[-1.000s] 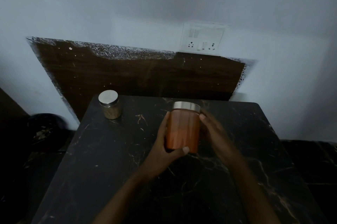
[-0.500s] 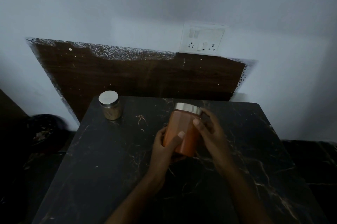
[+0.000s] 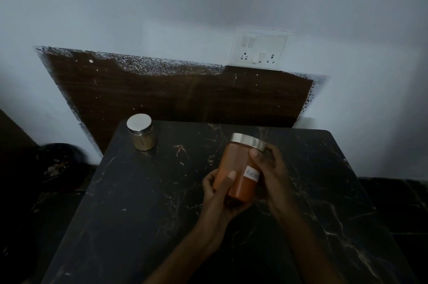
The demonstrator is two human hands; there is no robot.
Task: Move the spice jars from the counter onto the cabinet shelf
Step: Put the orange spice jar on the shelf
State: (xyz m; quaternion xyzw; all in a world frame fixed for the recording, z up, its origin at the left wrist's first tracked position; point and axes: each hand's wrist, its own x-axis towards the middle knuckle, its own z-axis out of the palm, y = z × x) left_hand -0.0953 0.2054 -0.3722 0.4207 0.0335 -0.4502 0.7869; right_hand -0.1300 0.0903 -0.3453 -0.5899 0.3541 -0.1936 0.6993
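Observation:
A large jar of orange-red spice (image 3: 236, 165) with a silver lid and a white handwritten label is tilted above the black marble counter (image 3: 143, 202). My left hand (image 3: 220, 193) cups its base, thumb across the front. My right hand (image 3: 271, 170) grips its right side near the lid, thumb on the glass. A smaller jar of tan spice (image 3: 141, 132) with a silver lid stands upright at the counter's back left corner. No cabinet shelf is in view.
A dark wooden panel (image 3: 185, 96) leans against the white wall behind the counter. A white socket plate (image 3: 260, 50) sits on the wall above it. A dark round bin (image 3: 58, 165) is on the floor at the left.
The large jar has been lifted off the counter, tilted to the right and turned, so its white label now faces me. Both hands shifted around it. The small jar stayed put.

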